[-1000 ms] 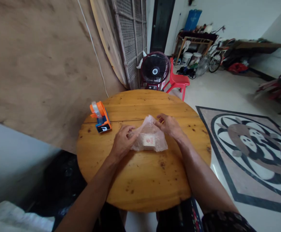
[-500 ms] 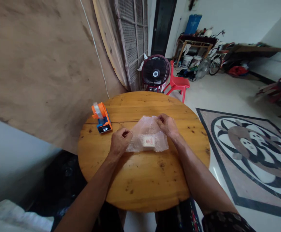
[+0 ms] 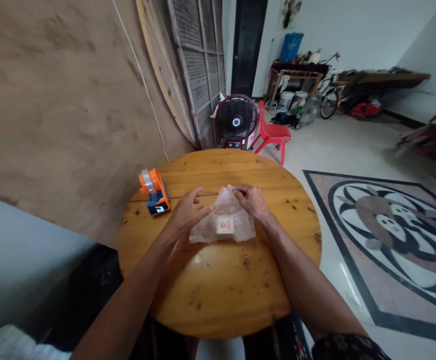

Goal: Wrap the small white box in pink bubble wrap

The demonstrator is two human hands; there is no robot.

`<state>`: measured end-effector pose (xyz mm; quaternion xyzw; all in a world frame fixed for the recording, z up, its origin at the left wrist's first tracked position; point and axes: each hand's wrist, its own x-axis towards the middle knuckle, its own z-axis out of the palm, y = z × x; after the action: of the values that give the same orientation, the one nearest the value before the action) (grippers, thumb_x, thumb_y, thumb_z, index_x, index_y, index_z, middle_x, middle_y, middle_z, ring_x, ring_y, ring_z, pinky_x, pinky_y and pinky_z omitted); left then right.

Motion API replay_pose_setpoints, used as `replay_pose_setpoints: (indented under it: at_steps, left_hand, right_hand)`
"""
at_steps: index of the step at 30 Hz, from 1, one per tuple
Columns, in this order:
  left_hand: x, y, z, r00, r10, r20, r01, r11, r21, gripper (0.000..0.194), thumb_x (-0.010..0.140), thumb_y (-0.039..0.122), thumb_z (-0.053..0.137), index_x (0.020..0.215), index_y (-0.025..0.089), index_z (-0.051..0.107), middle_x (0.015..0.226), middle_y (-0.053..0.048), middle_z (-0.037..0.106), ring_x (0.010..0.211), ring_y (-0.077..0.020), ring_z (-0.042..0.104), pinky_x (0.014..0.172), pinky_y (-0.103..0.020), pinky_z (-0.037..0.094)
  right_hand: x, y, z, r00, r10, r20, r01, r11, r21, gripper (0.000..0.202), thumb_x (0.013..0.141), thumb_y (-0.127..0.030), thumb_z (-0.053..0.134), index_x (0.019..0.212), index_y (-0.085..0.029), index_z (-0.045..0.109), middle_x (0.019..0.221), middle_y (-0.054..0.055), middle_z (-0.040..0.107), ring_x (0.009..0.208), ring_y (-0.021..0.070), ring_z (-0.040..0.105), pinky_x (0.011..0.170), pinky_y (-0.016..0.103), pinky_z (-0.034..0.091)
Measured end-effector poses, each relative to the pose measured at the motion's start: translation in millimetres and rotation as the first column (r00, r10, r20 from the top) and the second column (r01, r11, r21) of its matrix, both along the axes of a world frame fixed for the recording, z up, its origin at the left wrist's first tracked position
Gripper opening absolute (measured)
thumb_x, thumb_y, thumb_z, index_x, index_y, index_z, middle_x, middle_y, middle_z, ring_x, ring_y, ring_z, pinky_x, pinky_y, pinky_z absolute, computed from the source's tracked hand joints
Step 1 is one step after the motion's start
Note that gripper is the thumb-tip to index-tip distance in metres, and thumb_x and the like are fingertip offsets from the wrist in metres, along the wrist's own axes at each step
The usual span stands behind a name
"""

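Observation:
A sheet of clear bubble wrap lies on the round wooden table, its far edge folded toward a point. Under or within it sits a small white box with a red print, seen through the plastic. My right hand pinches the far right edge of the wrap. At the left side my left hand is spread, fingers apart, with its fingertips over the wrap's left edge; whether they touch it I cannot tell. An orange and blue tape dispenser with a roll of clear tape stands left of my left hand.
The round wooden table stands against a brown board on the left. Beyond its far edge are a fan and a red plastic chair. A panda floor mosaic lies to the right.
My left hand has let go of the wrap's left side and opened, moving slightly forward. My right hand still pinches the far edge. The view has shifted slightly.

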<state>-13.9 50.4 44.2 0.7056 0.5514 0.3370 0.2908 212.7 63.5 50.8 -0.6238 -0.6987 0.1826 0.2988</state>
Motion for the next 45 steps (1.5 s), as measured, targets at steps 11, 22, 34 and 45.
replay_pose_setpoints:
  at_steps: [11,22,34,45]
  left_hand:
    - [13,11,-19.4,0.918,0.145,0.368,-0.149,0.989,-0.016,0.025,0.078,0.039,0.058,0.074,0.015,0.065,0.061,0.004,0.05,0.057,-0.0109,0.045,0.053,-0.022,0.032]
    - [-2,20,-35.0,0.733,0.296,0.613,-0.188,0.953,-0.236,0.021,0.062,0.035,0.065,0.065,0.015,0.062,0.058,0.004,0.055,0.053,-0.0098,0.045,0.053,-0.022,0.034]
    - [-9,23,-38.7,0.817,0.307,0.489,-0.256,0.952,-0.17,0.017,0.064,0.031,0.059,0.058,0.015,0.058,0.053,0.005,0.046,0.051,-0.0087,0.038,0.049,-0.021,0.026]
    - [-12,26,-38.1,0.837,0.312,0.45,-0.27,0.95,-0.158,0.018,0.064,0.031,0.057,0.053,0.017,0.053,0.049,0.005,0.041,0.047,-0.0087,0.036,0.047,-0.022,0.025]
  right_hand:
    - [-1,5,-10.6,0.998,0.021,-0.057,-0.017,0.997,0.072,0.027,0.087,-0.033,0.048,0.078,-0.019,0.069,0.068,0.001,0.064,0.064,0.0145,0.057,0.06,0.023,0.036]
    - [3,14,-19.4,0.824,-0.058,-0.563,0.001,0.995,-0.102,0.027,0.074,-0.045,0.055,0.064,-0.02,0.053,0.054,-0.005,0.043,0.049,0.0101,0.036,0.048,0.023,0.029]
    - [14,22,-25.4,0.875,-0.114,-0.47,0.072,0.992,-0.107,0.031,0.068,-0.049,0.054,0.065,-0.019,0.057,0.055,-0.004,0.045,0.051,0.0106,0.036,0.05,0.024,0.03]
    - [27,23,-23.8,0.933,-0.11,-0.343,0.076,0.991,-0.11,0.026,0.069,-0.042,0.052,0.058,-0.019,0.054,0.051,-0.004,0.045,0.05,0.0102,0.038,0.048,0.023,0.028]
